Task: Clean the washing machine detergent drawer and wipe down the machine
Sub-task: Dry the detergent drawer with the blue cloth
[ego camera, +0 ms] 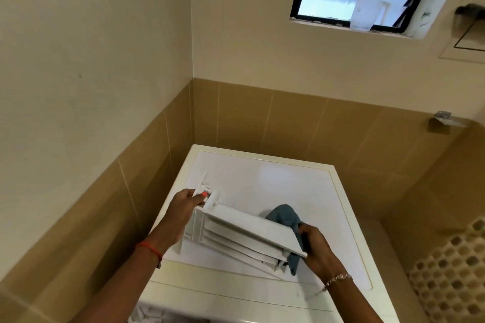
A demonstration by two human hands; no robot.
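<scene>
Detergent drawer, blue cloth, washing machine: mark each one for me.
detergent drawer (252,228): head view, on its broad white side panel.
blue cloth (284,215): head view, on the bunch showing behind the drawer.
washing machine (275,178): head view, on its bare top panel.

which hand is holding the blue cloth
The right hand, pinching the blue cloth against the drawer; the left hand grips the drawer's other end bare.

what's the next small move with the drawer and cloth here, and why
Probably draw the blue cloth along the detergent drawer toward the left hand. That hand grips one end, steadying the drawer over the washing machine top, while the right hand holds the cloth at the other end, so a wiping stroke looks ready.
</scene>
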